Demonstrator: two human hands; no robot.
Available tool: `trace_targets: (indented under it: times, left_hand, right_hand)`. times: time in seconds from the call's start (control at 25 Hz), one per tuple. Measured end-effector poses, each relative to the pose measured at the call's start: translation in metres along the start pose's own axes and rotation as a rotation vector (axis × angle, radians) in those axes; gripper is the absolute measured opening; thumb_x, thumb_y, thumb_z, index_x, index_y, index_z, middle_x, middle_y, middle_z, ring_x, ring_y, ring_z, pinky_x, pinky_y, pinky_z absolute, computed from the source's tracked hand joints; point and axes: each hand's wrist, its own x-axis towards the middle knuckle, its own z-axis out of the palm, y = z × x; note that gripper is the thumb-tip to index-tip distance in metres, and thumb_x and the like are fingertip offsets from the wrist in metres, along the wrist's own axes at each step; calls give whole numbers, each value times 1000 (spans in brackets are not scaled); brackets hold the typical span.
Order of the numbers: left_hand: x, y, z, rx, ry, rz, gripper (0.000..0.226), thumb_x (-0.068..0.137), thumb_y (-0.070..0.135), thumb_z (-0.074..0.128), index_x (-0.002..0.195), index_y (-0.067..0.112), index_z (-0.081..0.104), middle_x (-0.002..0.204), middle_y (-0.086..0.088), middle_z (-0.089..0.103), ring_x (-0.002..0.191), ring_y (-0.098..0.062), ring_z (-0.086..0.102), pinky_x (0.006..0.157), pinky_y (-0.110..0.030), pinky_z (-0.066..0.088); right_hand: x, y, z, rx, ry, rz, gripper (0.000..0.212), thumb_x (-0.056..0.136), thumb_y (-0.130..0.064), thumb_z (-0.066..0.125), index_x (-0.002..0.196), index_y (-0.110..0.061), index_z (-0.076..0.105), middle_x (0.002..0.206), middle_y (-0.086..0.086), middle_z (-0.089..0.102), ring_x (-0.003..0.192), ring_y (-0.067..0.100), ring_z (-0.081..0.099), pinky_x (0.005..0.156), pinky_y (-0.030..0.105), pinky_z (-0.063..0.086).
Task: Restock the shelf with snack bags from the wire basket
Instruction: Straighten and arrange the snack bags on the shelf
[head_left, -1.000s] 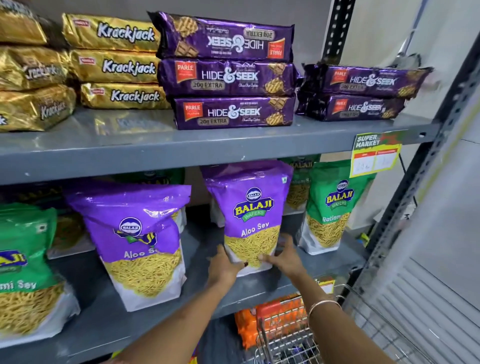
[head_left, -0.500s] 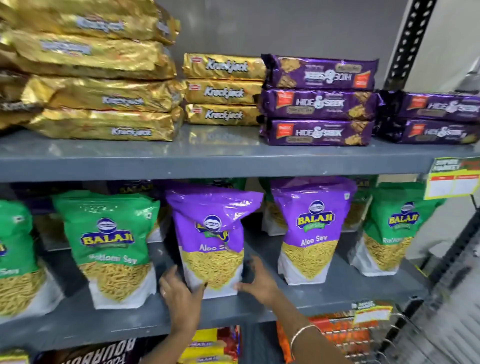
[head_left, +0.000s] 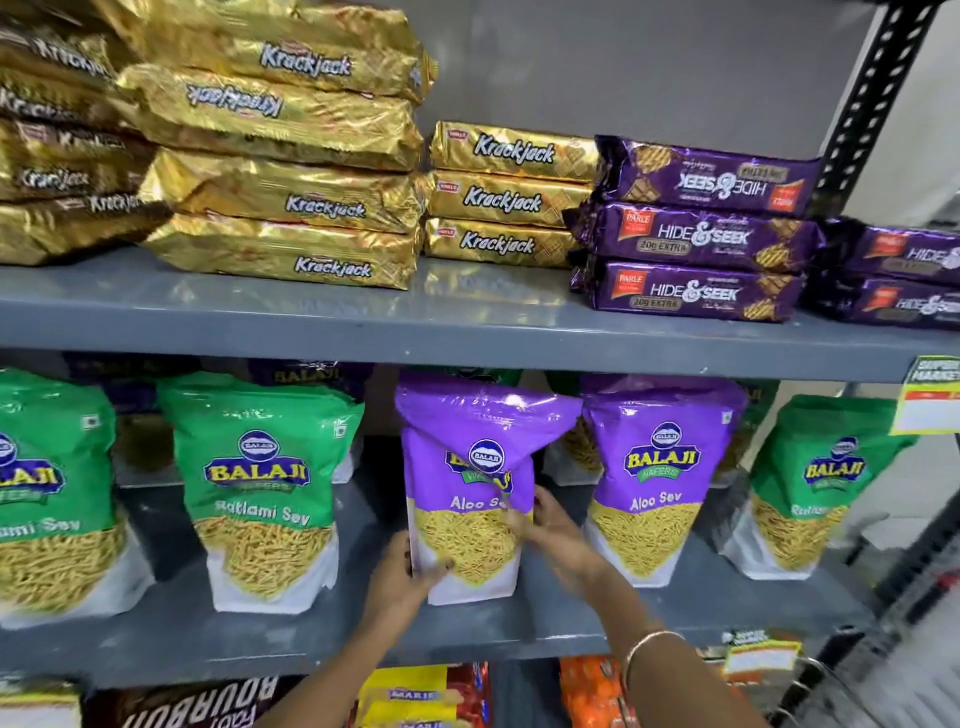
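Note:
A purple Balaji Aloo Sev bag (head_left: 470, 467) stands upright in the middle of the grey lower shelf (head_left: 311, 639), its top flap folded forward. My left hand (head_left: 402, 577) grips its lower left corner. My right hand (head_left: 545, 525) presses on its right side, blurred by motion. A second purple Aloo Sev bag (head_left: 657, 483) stands just to the right. Green Ratlami Sev bags (head_left: 260, 483) stand at the left and at the far right (head_left: 815, 493). Only a bit of the wire basket (head_left: 810, 675) shows at the bottom right.
The upper shelf (head_left: 467, 317) carries stacked gold Krackjack packs (head_left: 291, 171) and purple Hide & Seek packs (head_left: 696, 234). A black slotted upright (head_left: 872, 104) stands at the right. A price tag (head_left: 930, 395) hangs on the shelf edge. Biscuit packs (head_left: 415, 696) fill the shelf below.
The view has shifted left and closer. My hands have left the right-hand purple bag and now hold the middle purple bag, gripping higher on its sides.

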Motion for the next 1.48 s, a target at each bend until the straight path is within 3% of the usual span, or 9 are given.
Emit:
trace_targets:
  times: [0.12, 0.24, 0.44, 0.76, 0.96, 1.12, 1.24, 1.36, 1.48]
  left_hand:
    - [15, 19, -18, -31, 169, 134, 23, 94, 5, 47, 114, 4, 59, 110, -11, 66, 103, -21, 59, 81, -28, 44]
    - [35, 51, -25, -77, 223, 234, 20, 91, -2, 46, 95, 8, 63, 91, -11, 66, 86, -21, 60, 77, -40, 48]
    - [47, 65, -25, -120, 318, 288, 23, 86, -8, 51, 69, 8, 52, 64, -11, 53, 66, -15, 44, 56, -28, 33]
    - [43, 50, -29, 28, 146, 189, 19, 89, -4, 49, 72, 1, 54, 72, -22, 61, 68, -16, 49, 68, -31, 36]
    - [37, 37, -33, 224, 207, 195, 49, 85, -8, 49, 52, 24, 31, 47, 5, 31, 49, -11, 28, 54, -29, 23]
    - [33, 23, -26, 157, 55, 92, 9, 85, -4, 55, 87, 4, 58, 78, -10, 65, 74, -16, 57, 61, -26, 41]
    - [27, 2, -20, 79, -244, -67, 55, 70, -12, 71, 119, 0, 49, 117, -16, 64, 105, -26, 62, 87, -35, 52]
    - [30, -8, -9, 126, -173, -93, 71, 59, -8, 81, 121, 2, 47, 119, -15, 64, 111, -29, 60, 95, -46, 51]
    - [28, -7, 0, 160, -124, -95, 66, 58, 0, 84, 114, 4, 50, 117, -15, 65, 108, -28, 62, 93, -48, 52]
  right_hand:
    - [10, -42, -3, 169, 88, -17, 15, 93, -15, 46, 100, -18, 59, 79, -15, 73, 76, -1, 64, 74, 17, 49]
    - [18, -65, -5, 240, 263, -37, 23, 92, -5, 47, 77, -21, 56, 60, -17, 67, 66, -3, 59, 72, 19, 40]
    - [24, -75, -2, 292, 438, -92, 28, 88, -1, 53, 66, -18, 49, 45, -11, 61, 49, -1, 54, 61, 18, 41]
    - [12, -68, 0, 185, 413, -98, 23, 90, 1, 48, 77, -17, 54, 74, -1, 61, 66, 8, 55, 65, 20, 47]
    - [5, -50, -1, 76, 476, -103, 29, 86, 6, 53, 66, -14, 48, 71, 11, 56, 65, 19, 49, 63, 28, 43]
    - [2, -32, 1, 48, 369, -23, 18, 87, 10, 45, 90, -3, 57, 89, 14, 62, 75, 21, 55, 66, 23, 47]
    - [-9, 4, 4, -193, 59, 96, 52, 74, 29, 45, 121, 7, 46, 111, 12, 55, 95, 22, 53, 71, 22, 49]
    - [-14, 20, 4, -188, 21, 118, 65, 69, 30, 54, 127, 7, 36, 115, 14, 52, 109, 24, 48, 78, 22, 51]
    - [-15, 22, -2, -178, 55, 136, 62, 70, 27, 58, 126, 12, 35, 126, 27, 51, 113, 30, 49, 98, 46, 44]
